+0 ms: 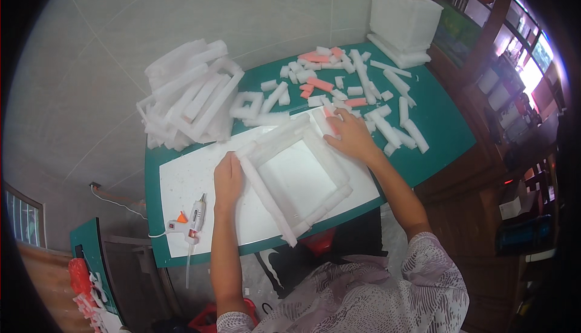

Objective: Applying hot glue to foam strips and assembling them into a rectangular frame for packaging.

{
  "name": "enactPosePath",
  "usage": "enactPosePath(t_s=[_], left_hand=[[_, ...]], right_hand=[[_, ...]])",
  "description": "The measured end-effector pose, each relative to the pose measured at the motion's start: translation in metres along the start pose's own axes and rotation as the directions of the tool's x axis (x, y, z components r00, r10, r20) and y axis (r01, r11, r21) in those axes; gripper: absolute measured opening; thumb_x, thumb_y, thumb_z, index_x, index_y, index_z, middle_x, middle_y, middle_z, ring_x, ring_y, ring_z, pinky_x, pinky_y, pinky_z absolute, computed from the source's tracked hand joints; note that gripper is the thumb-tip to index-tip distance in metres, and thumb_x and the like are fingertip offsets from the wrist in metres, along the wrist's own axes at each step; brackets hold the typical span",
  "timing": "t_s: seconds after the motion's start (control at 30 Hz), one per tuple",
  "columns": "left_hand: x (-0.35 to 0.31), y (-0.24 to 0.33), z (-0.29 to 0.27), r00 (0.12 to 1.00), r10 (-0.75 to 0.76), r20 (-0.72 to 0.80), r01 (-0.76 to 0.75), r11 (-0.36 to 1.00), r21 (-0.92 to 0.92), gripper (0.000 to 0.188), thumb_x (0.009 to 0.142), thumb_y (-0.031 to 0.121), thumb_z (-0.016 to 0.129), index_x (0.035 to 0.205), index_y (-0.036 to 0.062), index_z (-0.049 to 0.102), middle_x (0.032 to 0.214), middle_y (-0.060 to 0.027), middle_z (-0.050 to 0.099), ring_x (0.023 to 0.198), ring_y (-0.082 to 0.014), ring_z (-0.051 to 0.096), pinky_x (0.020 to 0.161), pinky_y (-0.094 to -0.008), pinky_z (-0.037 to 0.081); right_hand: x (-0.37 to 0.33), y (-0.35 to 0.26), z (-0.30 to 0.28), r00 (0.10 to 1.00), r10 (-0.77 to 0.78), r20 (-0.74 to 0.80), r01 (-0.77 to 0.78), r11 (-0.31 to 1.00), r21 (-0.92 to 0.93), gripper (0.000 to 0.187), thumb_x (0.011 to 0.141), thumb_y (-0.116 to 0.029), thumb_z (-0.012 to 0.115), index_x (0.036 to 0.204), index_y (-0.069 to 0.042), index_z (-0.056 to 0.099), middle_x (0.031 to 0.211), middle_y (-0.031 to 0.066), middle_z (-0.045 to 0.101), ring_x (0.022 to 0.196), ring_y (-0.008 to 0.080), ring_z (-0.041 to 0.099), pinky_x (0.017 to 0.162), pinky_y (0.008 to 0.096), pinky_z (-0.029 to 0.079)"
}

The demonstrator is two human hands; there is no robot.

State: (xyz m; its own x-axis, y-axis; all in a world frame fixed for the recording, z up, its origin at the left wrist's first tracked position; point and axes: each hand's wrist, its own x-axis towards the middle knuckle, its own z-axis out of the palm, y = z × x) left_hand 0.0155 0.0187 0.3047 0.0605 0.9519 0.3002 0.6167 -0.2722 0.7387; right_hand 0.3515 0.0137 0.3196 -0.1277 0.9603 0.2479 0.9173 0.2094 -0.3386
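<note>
A square frame of white foam strips lies on the white board in front of me. My left hand is closed at the frame's far left corner, its fingertips against the outer side. At the far right corner, my right hand has its fingers bent around a small white and pink foam piece. The fingers partly cover that piece, and whether it touches the frame is hard to see. A white glue gun with an orange part and a clear glue stick lies left of my left forearm.
Foam frames are heaped at the far left of the green table. Several loose white and pink foam offcuts lie along the back and right. A tall white foam box stands at the far right corner. A cord hangs by the wall.
</note>
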Motion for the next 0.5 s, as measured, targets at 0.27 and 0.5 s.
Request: enactPosePath(t_s=[0.27, 0.5], left_hand=[[0.001, 0.000, -0.001, 1.000, -0.009, 0.007, 0.010, 1.000, -0.008, 0.031, 0.098, 0.021, 0.037, 0.095, -0.0030, 0.057, 0.086, -0.0279, 0.060, 0.083, -0.0450, 0.057, 0.073, -0.0450, 0.044], [0.000, 0.005, -0.003, 1.000, 0.007, 0.007, -0.007, 1.000, -0.005, 0.031, 0.097, 0.021, 0.038, 0.094, -0.0030, 0.057, 0.086, -0.0275, 0.060, 0.082, -0.0447, 0.057, 0.073, -0.0448, 0.044]], right_hand=[[0.000, 0.008, 0.002, 0.992, 0.034, -0.121, -0.029, 0.999, 0.044, 0.044, 0.073, -0.022, 0.066, 0.111, -0.002, 0.062, 0.126, 0.0181, 0.052, 0.109, 0.0366, 0.055, 0.094, 0.0436, 0.044], [-0.002, 0.019, 0.005, 0.970, 0.080, -0.228, -0.101, 0.992, -0.081, 0.036, 0.074, -0.015, 0.064, 0.107, -0.001, 0.062, 0.124, 0.0171, 0.052, 0.106, 0.0358, 0.054, 0.093, 0.0438, 0.044]])
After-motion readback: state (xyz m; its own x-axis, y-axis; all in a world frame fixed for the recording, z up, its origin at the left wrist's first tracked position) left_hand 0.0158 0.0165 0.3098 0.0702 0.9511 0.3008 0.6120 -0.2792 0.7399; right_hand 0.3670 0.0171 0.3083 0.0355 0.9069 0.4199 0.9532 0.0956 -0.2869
